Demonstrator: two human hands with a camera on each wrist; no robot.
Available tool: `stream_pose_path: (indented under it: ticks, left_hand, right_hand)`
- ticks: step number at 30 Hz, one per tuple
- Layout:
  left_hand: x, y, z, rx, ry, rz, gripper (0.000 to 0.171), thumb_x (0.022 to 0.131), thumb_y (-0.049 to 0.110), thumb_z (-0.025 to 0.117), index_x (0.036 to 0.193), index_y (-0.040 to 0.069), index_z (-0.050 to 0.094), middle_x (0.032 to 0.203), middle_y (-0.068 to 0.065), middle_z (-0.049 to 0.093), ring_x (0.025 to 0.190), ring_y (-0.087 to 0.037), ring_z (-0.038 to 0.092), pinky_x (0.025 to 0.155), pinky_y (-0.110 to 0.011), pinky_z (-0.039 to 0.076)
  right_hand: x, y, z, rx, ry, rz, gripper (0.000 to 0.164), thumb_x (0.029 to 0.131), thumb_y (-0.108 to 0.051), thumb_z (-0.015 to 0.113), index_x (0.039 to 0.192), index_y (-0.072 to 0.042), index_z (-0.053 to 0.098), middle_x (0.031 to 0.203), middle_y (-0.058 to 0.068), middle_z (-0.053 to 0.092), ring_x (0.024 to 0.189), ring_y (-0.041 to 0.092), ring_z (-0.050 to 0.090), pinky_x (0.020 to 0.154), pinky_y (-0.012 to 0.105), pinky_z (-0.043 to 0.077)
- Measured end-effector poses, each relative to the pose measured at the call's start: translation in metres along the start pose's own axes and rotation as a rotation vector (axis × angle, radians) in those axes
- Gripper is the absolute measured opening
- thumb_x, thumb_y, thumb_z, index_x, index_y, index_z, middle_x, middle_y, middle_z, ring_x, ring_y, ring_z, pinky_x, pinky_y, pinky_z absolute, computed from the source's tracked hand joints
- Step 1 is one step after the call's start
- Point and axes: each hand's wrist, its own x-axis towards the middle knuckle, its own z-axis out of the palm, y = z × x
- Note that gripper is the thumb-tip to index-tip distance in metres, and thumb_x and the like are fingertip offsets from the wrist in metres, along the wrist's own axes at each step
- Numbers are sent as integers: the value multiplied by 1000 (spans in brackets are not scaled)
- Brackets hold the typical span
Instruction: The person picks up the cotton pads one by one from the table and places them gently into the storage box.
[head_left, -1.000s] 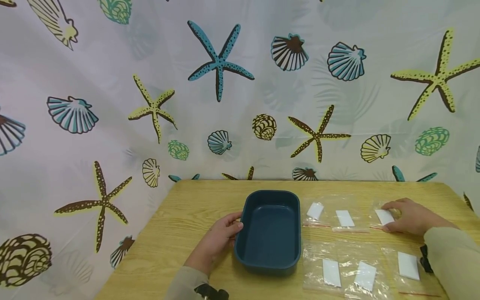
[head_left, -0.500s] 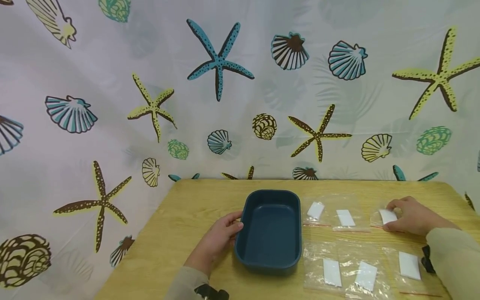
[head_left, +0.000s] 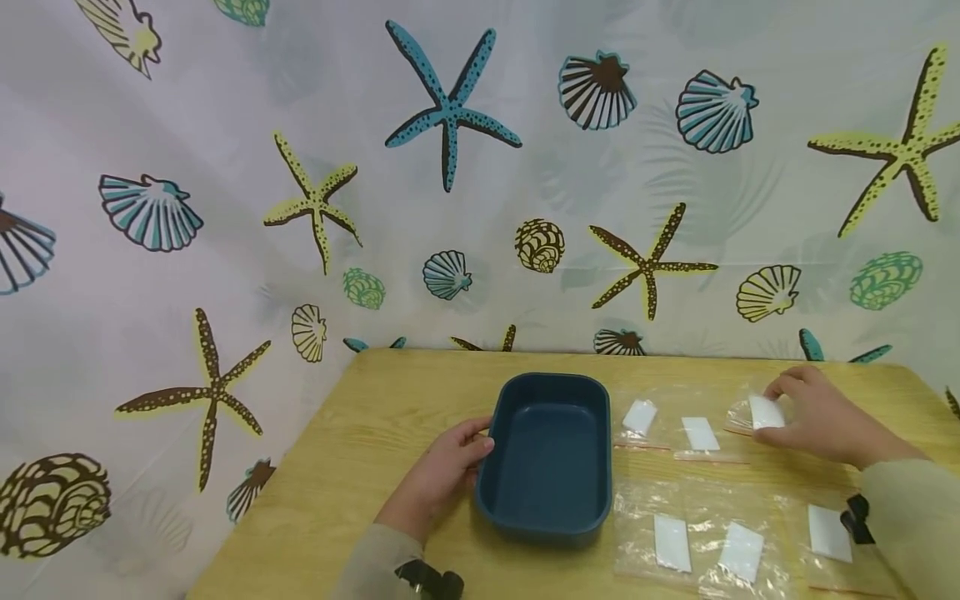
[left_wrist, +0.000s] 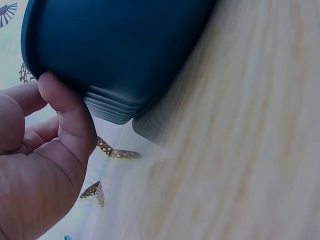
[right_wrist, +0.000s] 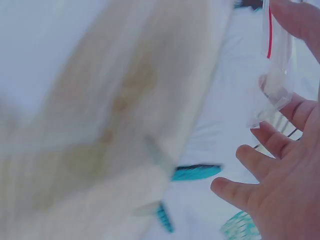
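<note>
A dark blue rectangular tray sits empty on the wooden table. My left hand rests against its left side. In the left wrist view the thumb touches the tray's outer wall just under the rim, and the other fingers stay beside it. My right hand pinches a small clear zip bag holding a white piece, raised slightly off the table at the far right. The right wrist view shows that bag, with its red strip, hanging between my right hand's thumb and fingers.
Several more clear bags with white pieces lie right of the tray: two in the far row and three near the front edge. A seashell-print curtain hangs behind the table.
My right hand has closed on the far-right bag and lifted it a little off the table. The left hand and the tray have stayed where they were.
</note>
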Motion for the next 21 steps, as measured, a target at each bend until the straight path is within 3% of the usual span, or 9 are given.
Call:
stream_pose_path:
  ticks: [9,21]
  left_hand:
    - [2,4,1,-32,7,15,49,106,14,54,152,2,41,108,-11,61,89,-18,66,73,-31,56]
    - [2,2,1,-34,7,17,49,105,16,56,151,3,44,104,-9,61,81,-16,64,65,-28,52]
  right_hand:
    - [7,-64,-6,18,26,-44,58,74,-56,86,103,-11,65,145,32,35,125,57,41,97,70,40]
    - [9,-126,13,20,113,-227,49,72,-54,87,98,-19,65,142,21,46,127,46,47,100,62,43]
